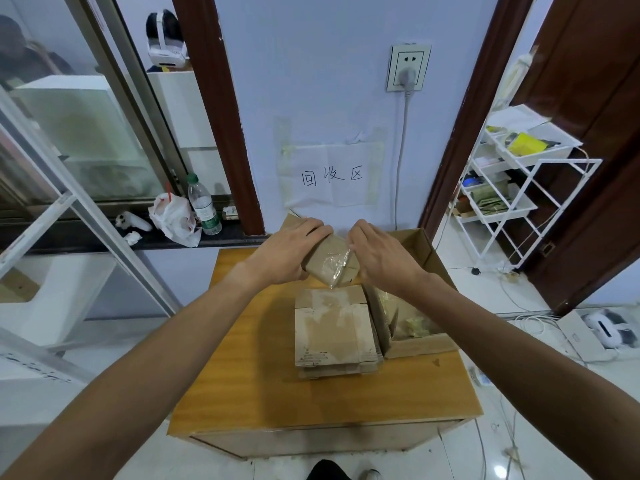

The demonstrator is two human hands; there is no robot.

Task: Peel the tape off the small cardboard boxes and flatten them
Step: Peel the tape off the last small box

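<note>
Small cardboard box (323, 259): I hold it up off the tabletop (263, 393), over the far end of the flattened stack (334, 334), with the taped face turned toward me.
Left hand (294, 251): wrapped round the box's left side, fingers curled over its top edge. This is my anchor, so I want a firm grip on the cardboard walls, clear of the tape (341, 268).
Right hand (381, 258): fingertips closed in a pinch on the lifted edge of the tape at the box's right corner (thumb and forefinger, I think, though the back of my hand hides the pinch itself).
Tape: a glossy clear strip, partly raised off the face. The rest looks stuck down.
How to pull: low and back along the strip, slow and even, not straight up, so the film comes away in one piece and lifts little paper skin. I should re-pinch near the peel line if it stretches.
Risk: clear film splits into slivers easily, and a jerk could crush the box in my left hand.
Flattened stack: lies on the tabletop just below my hands. This box belongs on top once it is folded flat.
Open carton (419, 348): right of the stack and touching it, with crumpled tape (412, 322) inside, so I judge this strip goes there too.
</note>
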